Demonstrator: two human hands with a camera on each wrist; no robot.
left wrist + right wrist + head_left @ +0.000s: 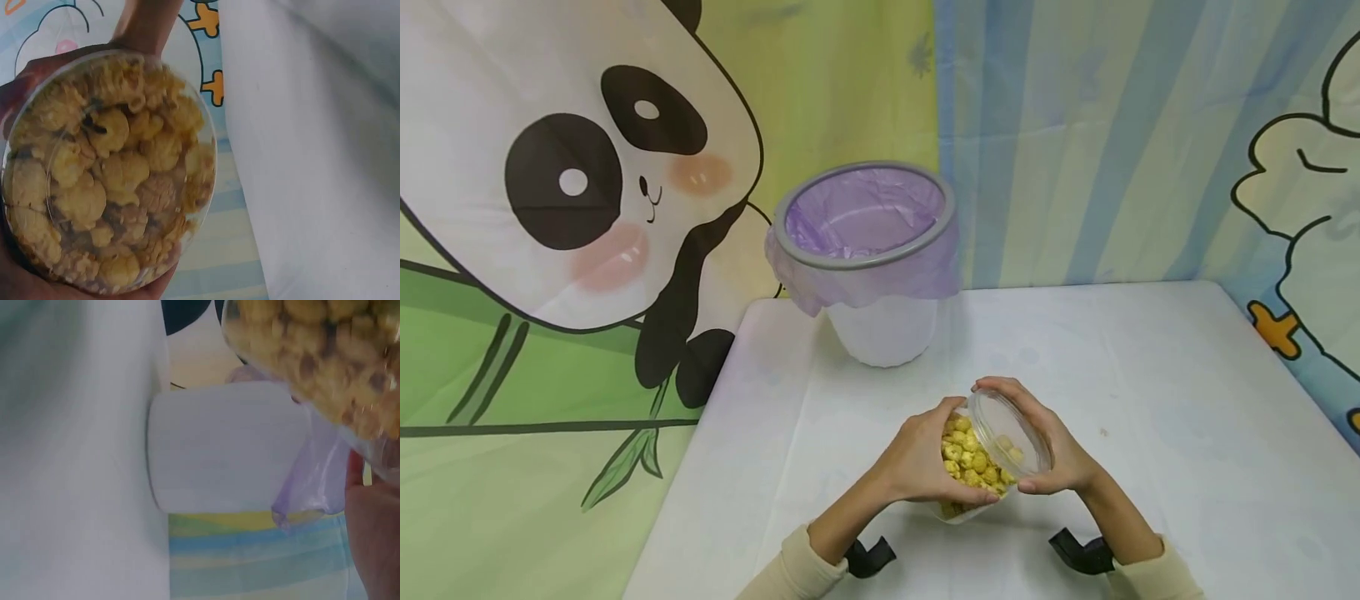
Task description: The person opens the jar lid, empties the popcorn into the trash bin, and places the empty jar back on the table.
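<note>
My left hand (pixel 921 458) grips a clear plastic jar (pixel 973 454) of yellow popcorn, thumb along the near side and fingers around the far side. The jar is held tilted, its top leaning to the right. At that end my right hand (pixel 1060 446) holds a round clear lid (pixel 1009 433) by its rim, thumb near and fingers far. In the left wrist view the round bottom of the jar (pixel 125 175) faces the camera, with popcorn pressed against it. The jar's side (pixel 325 356) fills the upper right of the right wrist view, beside part of the right hand (pixel 378 531).
A white bin (pixel 883 329) with a grey rim and purple liner bag stands at the back of the white-covered table (pixel 1075 350), beyond the jar. Cartoon-printed curtains (pixel 1045 150) hang behind. Black straps (pixel 871 558) show at both wrists.
</note>
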